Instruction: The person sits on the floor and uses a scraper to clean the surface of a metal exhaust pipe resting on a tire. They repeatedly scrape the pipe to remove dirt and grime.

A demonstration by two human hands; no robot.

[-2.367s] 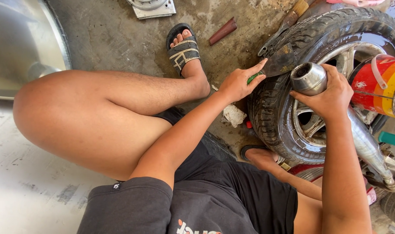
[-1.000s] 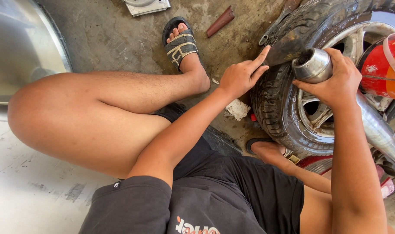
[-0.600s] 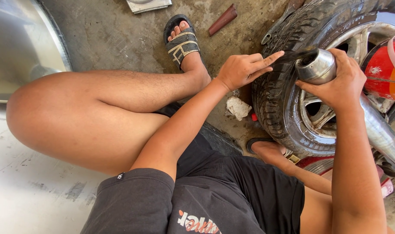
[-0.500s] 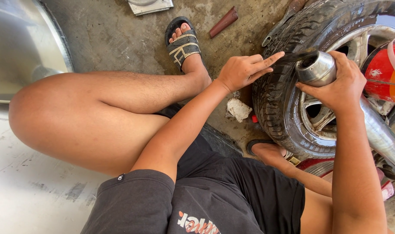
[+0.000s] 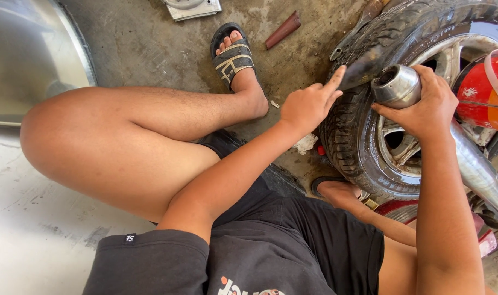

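A black motorcycle tyre [image 5: 352,136] on a silver spoked wheel stands at the right. My right hand [image 5: 421,104] grips the end of a chrome exhaust pipe [image 5: 395,86] that runs back beside the wheel. My left hand [image 5: 309,105] is mostly curled, with its index finger stretched out and touching the tyre's tread near the top. I sit on the concrete floor with my bare left leg bent across the middle, its foot in a black sandal [image 5: 231,53].
A red, orange and white motorcycle body part [image 5: 487,90] sits at the far right. A brown stick-like piece [image 5: 282,29] and a pale flat object [image 5: 193,7] lie on the floor behind my foot. A large grey metal surface [image 5: 25,60] fills the upper left.
My left hand has lifted its palm off the tyre and now points one finger at the tread. My right hand has kept its hold on the exhaust pipe.
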